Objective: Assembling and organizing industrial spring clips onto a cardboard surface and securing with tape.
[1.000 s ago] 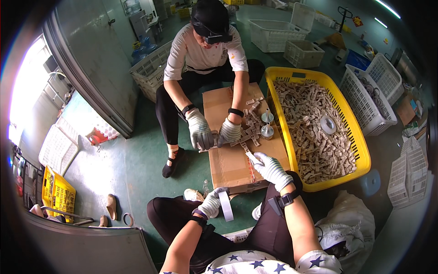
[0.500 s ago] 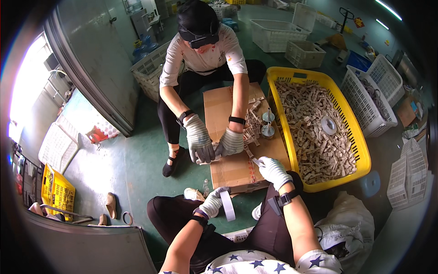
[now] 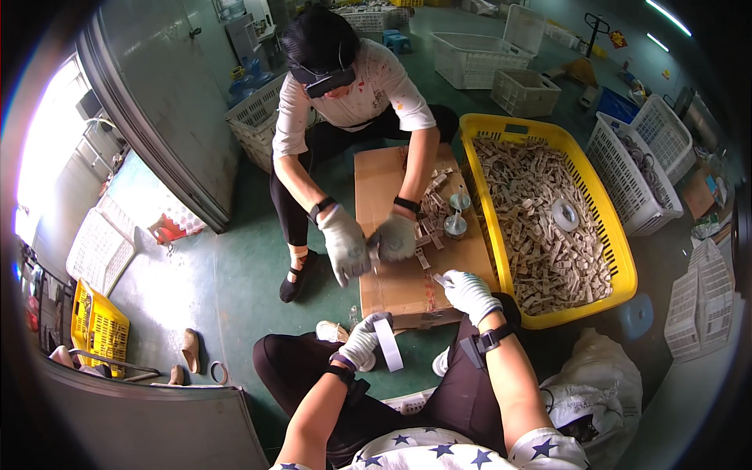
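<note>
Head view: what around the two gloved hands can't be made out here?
- Right hand: a small pale piece at its fingertips, too small to identify.
- Left hand: its palm is turned away, so its grip on the white strip is hidden.
- Yellow crate: the pieces inside are too small to identify.

Your left hand (image 3: 362, 341) closes around the top of a white strip (image 3: 387, 345), so you cannot see where the strip ends inside the glove. Your right hand (image 3: 468, 293) pinches something small at the near edge of the cardboard box (image 3: 392, 227); it is too small to tell what. The co-worker's gloved hands (image 3: 368, 243) cover whatever they hold. The pale pieces in the yellow crate (image 3: 619, 258) blur together. Your torso is cut off by the lower edge.
</note>
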`<state>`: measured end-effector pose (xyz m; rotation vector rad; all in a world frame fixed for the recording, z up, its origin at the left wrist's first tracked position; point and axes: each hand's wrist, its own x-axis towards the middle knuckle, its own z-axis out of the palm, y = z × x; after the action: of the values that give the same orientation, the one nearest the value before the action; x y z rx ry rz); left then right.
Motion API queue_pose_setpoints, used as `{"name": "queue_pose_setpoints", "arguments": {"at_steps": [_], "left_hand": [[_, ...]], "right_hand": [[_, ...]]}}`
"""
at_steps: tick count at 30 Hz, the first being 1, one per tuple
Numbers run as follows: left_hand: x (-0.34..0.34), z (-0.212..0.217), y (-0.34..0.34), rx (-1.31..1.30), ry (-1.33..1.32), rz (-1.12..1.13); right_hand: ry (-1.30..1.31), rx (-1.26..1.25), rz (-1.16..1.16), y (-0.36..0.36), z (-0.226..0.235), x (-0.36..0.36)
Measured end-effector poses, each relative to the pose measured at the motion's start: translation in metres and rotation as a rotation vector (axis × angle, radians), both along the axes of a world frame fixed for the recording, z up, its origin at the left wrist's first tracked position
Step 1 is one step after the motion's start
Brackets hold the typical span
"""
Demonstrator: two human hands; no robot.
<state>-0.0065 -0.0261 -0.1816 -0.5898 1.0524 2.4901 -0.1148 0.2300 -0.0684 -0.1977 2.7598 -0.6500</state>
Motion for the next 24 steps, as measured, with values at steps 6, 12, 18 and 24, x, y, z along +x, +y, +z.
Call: {"name": "queue_pose_setpoints", "arguments": {"at_steps": [6, 12, 18, 24], "left_hand": [[0.004, 0.008, 0.0, -0.3, 0.224, -0.073], [0.0, 0.003, -0.016, -0.378, 0.236, -0.122], [-0.001, 0.004, -0.016, -0.397, 0.197, -0.092], [-0.005, 0.01, -0.016, -0.357, 0.218, -0.101]], "right_hand": [[-0.014, -0.114, -0.002, 0.007, -0.02, -0.006], [0.021, -0.132, 0.053, 0.0, -0.012, -0.003], [-0.027, -0.126, 0.064, -0.004, -0.014, -0.004], [0.109, 0.127, 0.301, 0.026, -0.093, -0.02]]}}
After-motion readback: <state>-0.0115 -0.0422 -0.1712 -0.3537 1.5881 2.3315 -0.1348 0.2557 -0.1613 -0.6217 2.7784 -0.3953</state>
